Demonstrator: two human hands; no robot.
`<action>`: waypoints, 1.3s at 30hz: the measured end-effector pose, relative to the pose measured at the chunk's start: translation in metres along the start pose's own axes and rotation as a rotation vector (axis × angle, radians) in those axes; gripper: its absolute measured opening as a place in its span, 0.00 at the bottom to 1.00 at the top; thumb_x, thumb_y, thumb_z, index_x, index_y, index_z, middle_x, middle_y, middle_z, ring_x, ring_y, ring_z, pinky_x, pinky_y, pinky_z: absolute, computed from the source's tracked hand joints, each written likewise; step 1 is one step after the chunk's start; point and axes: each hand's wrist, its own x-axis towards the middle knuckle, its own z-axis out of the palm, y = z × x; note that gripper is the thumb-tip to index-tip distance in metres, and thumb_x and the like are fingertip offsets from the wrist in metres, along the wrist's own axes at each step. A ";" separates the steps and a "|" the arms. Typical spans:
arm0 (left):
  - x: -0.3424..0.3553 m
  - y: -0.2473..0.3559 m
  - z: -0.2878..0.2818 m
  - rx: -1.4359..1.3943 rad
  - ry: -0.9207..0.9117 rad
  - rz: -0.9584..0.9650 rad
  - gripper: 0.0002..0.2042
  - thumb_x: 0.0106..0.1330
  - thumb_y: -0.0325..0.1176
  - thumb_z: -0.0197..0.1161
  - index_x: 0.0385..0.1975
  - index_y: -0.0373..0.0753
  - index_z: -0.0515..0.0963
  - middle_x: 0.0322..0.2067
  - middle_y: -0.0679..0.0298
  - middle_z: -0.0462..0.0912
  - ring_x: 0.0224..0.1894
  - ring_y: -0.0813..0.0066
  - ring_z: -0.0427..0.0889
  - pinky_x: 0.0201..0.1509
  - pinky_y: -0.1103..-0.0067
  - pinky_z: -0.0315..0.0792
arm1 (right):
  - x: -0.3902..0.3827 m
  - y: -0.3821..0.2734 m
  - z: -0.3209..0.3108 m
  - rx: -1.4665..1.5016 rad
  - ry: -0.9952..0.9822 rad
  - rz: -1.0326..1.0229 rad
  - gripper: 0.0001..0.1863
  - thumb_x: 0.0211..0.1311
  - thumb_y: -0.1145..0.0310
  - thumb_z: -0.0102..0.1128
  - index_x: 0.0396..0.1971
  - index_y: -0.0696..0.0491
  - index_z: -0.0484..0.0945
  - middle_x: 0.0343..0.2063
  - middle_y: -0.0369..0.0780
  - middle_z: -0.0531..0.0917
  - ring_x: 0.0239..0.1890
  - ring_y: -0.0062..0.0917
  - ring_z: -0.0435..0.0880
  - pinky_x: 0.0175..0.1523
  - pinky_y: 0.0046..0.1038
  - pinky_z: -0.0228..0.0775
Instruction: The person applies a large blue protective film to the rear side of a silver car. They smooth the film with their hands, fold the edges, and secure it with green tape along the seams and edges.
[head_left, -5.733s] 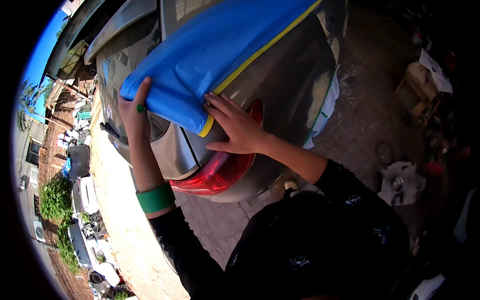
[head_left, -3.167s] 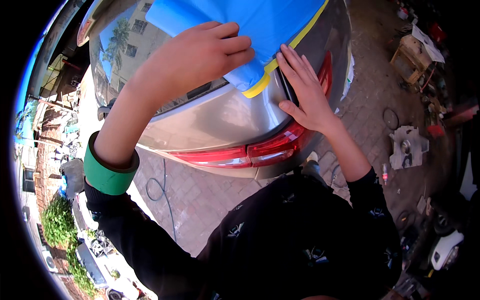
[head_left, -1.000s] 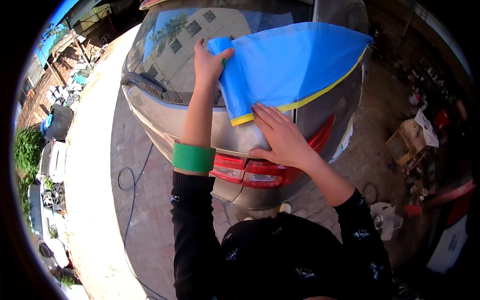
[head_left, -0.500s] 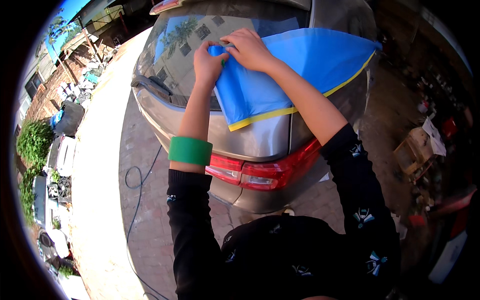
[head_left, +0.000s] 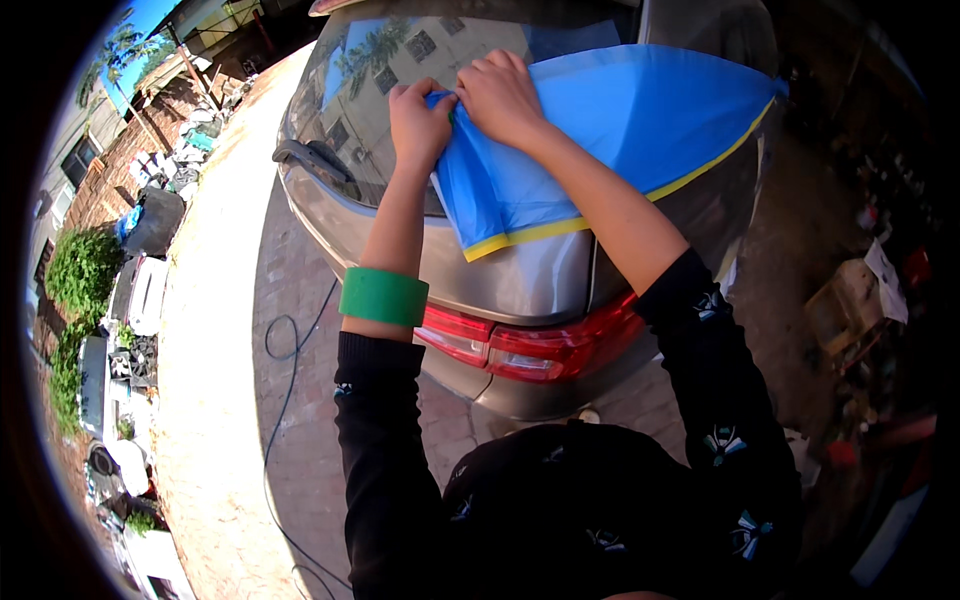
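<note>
A sheet of blue masking film (head_left: 590,130) with a yellow tape edge (head_left: 545,232) lies over the rear corner of a bronze-grey car (head_left: 520,285), partly across the rear window (head_left: 385,110). My left hand (head_left: 418,125) is closed on the film's upper left edge, where it is bunched. A small bit of green shows by its thumb. Close beside it, my right hand (head_left: 500,97) has its fingers curled at the film's top edge, with the fingertips meeting the left thumb; what they pinch is hidden. Around my left wrist sits a green tape roll (head_left: 384,296).
Below the film is the red tail light (head_left: 540,350). The rear wiper (head_left: 310,162) sits at the window's left. A dark cable (head_left: 285,400) runs over the paving. Piled scrap (head_left: 130,370) lines the left wall, and a wooden stool (head_left: 845,300) stands at right.
My right fingers have curled in, and the greyish bit seen between them is now hidden. Both hands stay at the film's upper left edge. The whole view has shifted slightly.
</note>
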 end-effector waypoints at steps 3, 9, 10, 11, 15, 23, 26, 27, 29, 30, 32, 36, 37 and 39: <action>-0.002 0.000 0.001 -0.062 0.001 0.013 0.10 0.57 0.36 0.73 0.32 0.38 0.83 0.39 0.53 0.77 0.46 0.52 0.78 0.52 0.67 0.71 | -0.001 0.000 0.003 -0.051 0.022 0.006 0.06 0.55 0.66 0.63 0.30 0.50 0.85 0.36 0.39 0.85 0.51 0.36 0.77 0.64 0.38 0.61; -0.004 -0.001 0.002 -0.120 0.019 0.022 0.09 0.58 0.35 0.73 0.32 0.38 0.82 0.38 0.54 0.76 0.44 0.54 0.78 0.51 0.69 0.71 | 0.001 -0.007 0.003 -0.073 0.027 0.067 0.07 0.54 0.66 0.63 0.30 0.50 0.86 0.37 0.39 0.85 0.51 0.35 0.77 0.64 0.36 0.61; -0.005 -0.001 0.003 -0.126 0.014 0.014 0.09 0.58 0.35 0.73 0.32 0.38 0.82 0.37 0.55 0.76 0.44 0.55 0.78 0.51 0.69 0.71 | 0.000 -0.008 0.004 -0.074 0.042 0.070 0.07 0.53 0.66 0.63 0.30 0.50 0.86 0.37 0.39 0.85 0.51 0.35 0.77 0.64 0.36 0.61; -0.005 -0.001 0.003 -0.149 0.013 0.017 0.09 0.57 0.34 0.73 0.31 0.37 0.82 0.38 0.54 0.76 0.44 0.54 0.77 0.51 0.68 0.71 | -0.001 -0.009 0.004 -0.076 0.056 0.074 0.07 0.53 0.65 0.63 0.30 0.50 0.86 0.37 0.39 0.85 0.51 0.35 0.77 0.63 0.36 0.61; -0.004 -0.003 0.002 -0.199 0.011 0.032 0.09 0.55 0.31 0.73 0.30 0.35 0.81 0.38 0.52 0.75 0.45 0.51 0.76 0.52 0.67 0.71 | -0.002 -0.013 0.004 -0.080 0.044 0.102 0.07 0.53 0.65 0.63 0.29 0.50 0.85 0.36 0.39 0.85 0.50 0.35 0.77 0.63 0.36 0.61; -0.007 0.002 0.000 -0.226 0.009 0.061 0.08 0.59 0.32 0.71 0.32 0.35 0.81 0.38 0.55 0.77 0.45 0.59 0.78 0.52 0.71 0.71 | -0.003 -0.014 0.008 -0.103 0.041 0.128 0.06 0.55 0.65 0.64 0.30 0.50 0.85 0.36 0.39 0.84 0.51 0.34 0.76 0.65 0.36 0.59; -0.008 0.001 -0.001 -0.254 -0.002 0.070 0.08 0.60 0.31 0.71 0.32 0.34 0.81 0.39 0.56 0.76 0.45 0.60 0.78 0.52 0.73 0.71 | -0.003 -0.016 0.007 -0.098 0.048 0.135 0.06 0.55 0.66 0.64 0.30 0.50 0.85 0.36 0.39 0.84 0.51 0.35 0.76 0.65 0.36 0.59; -0.008 0.001 0.000 -0.264 -0.002 0.082 0.07 0.60 0.30 0.71 0.32 0.34 0.81 0.39 0.56 0.76 0.45 0.60 0.78 0.52 0.73 0.71 | -0.003 -0.016 0.007 -0.103 0.045 0.141 0.06 0.55 0.66 0.64 0.30 0.50 0.85 0.36 0.39 0.84 0.51 0.35 0.76 0.65 0.36 0.59; -0.007 0.000 0.000 -0.281 0.000 0.101 0.07 0.60 0.29 0.71 0.32 0.34 0.80 0.39 0.57 0.76 0.45 0.61 0.77 0.52 0.73 0.71 | -0.002 -0.018 0.006 -0.111 0.041 0.155 0.06 0.54 0.66 0.64 0.30 0.50 0.85 0.36 0.39 0.84 0.51 0.35 0.76 0.65 0.36 0.59; -0.007 0.000 0.000 -0.289 0.002 0.106 0.07 0.60 0.29 0.71 0.32 0.34 0.80 0.39 0.57 0.76 0.45 0.61 0.77 0.52 0.73 0.71 | -0.002 -0.019 0.006 -0.120 0.053 0.155 0.06 0.54 0.65 0.64 0.30 0.50 0.85 0.36 0.39 0.84 0.51 0.35 0.76 0.65 0.36 0.59; -0.006 -0.001 0.000 -0.291 0.003 0.120 0.07 0.60 0.29 0.71 0.32 0.34 0.80 0.38 0.57 0.76 0.44 0.61 0.77 0.52 0.74 0.71 | -0.001 -0.020 0.008 -0.136 0.078 0.156 0.07 0.54 0.65 0.64 0.30 0.50 0.85 0.36 0.39 0.84 0.52 0.35 0.76 0.66 0.36 0.59; -0.007 0.003 -0.004 -0.326 -0.002 0.188 0.07 0.60 0.29 0.70 0.34 0.35 0.81 0.39 0.57 0.77 0.45 0.61 0.77 0.53 0.73 0.71 | 0.003 -0.023 0.008 -0.140 0.029 0.199 0.08 0.55 0.65 0.64 0.32 0.50 0.85 0.39 0.39 0.84 0.52 0.36 0.76 0.66 0.36 0.59; -0.011 0.006 -0.005 -0.349 -0.012 0.210 0.07 0.60 0.29 0.70 0.34 0.35 0.82 0.39 0.57 0.77 0.46 0.60 0.77 0.53 0.73 0.71 | 0.002 -0.022 0.008 -0.157 -0.010 0.219 0.08 0.56 0.65 0.63 0.33 0.50 0.86 0.39 0.38 0.84 0.52 0.35 0.76 0.66 0.37 0.59; -0.010 0.014 -0.005 -0.258 -0.007 0.200 0.07 0.61 0.30 0.69 0.36 0.36 0.83 0.40 0.56 0.77 0.48 0.60 0.77 0.55 0.71 0.71 | -0.001 -0.018 0.006 -0.117 -0.088 0.233 0.08 0.59 0.65 0.61 0.36 0.47 0.86 0.41 0.37 0.85 0.53 0.35 0.76 0.66 0.39 0.60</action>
